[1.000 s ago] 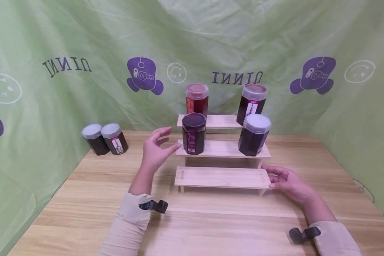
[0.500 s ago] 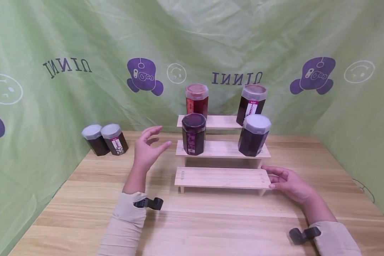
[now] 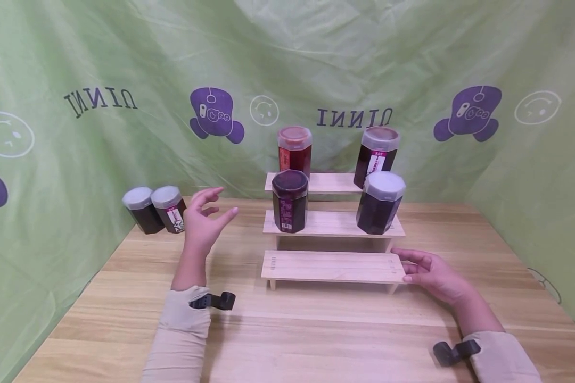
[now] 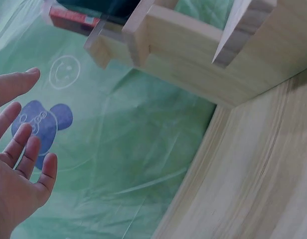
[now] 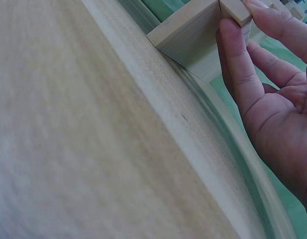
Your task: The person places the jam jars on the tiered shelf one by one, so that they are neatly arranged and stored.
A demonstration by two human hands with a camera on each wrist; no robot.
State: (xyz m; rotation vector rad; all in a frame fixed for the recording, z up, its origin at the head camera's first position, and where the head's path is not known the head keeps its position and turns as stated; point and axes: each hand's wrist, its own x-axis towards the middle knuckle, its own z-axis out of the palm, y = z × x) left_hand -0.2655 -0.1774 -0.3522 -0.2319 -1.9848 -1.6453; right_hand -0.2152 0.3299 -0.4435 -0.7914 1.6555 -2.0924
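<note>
My left hand (image 3: 201, 226) is raised left of the three-step wooden display rack (image 3: 333, 266), thumb and fingers apart with nothing between them. In the head view it overlaps the edge of a dark jar with a white label (image 3: 174, 215); another dark jar (image 3: 146, 215) stands beside that one. The left wrist view shows the same hand (image 4: 24, 184) with spread fingers. My right hand (image 3: 433, 274) pinches the right end of the lowest step; the right wrist view has its thumb and fingers at the board's corner (image 5: 235, 11).
On the middle step stand a dark jar with a purple label (image 3: 289, 205) and a white-lidded dark jar (image 3: 380, 205). The top step carries a red jar (image 3: 297, 154) and a dark labelled jar (image 3: 376, 157). Green printed cloth (image 3: 287, 64) hangs behind the wooden table (image 3: 306, 335).
My left hand has moved left, away from the purple-labelled jar on the middle step and toward the two jars at the left. My right hand has stayed at the rack's lowest step.
</note>
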